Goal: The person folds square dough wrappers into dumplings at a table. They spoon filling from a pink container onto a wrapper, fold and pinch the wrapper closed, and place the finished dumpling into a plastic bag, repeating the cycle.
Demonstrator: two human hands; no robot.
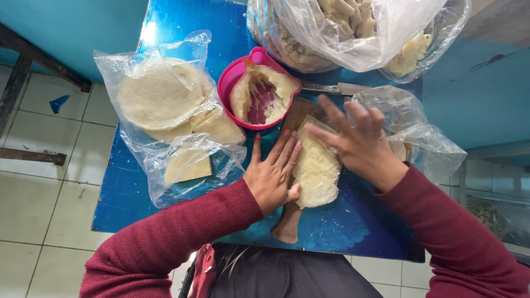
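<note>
A pale folded sheet of dough [316,171] lies on a wooden board [288,222] on the blue table [127,193]. My left hand [271,174] lies flat against the dough's left edge, its thumb under the lower end. My right hand [356,140] hovers with spread fingers over the dough's upper right, index tip touching it. Both sleeves are dark red.
A pink bowl [234,77] with pale filling sits behind the board. Clear bags hold round dough sheets [157,94] and cut pieces [187,165] at the left. A knife [331,88] lies at the back. Big bags of filled pieces [342,33] stand at the far edge; a crumpled bag [425,143] sits right.
</note>
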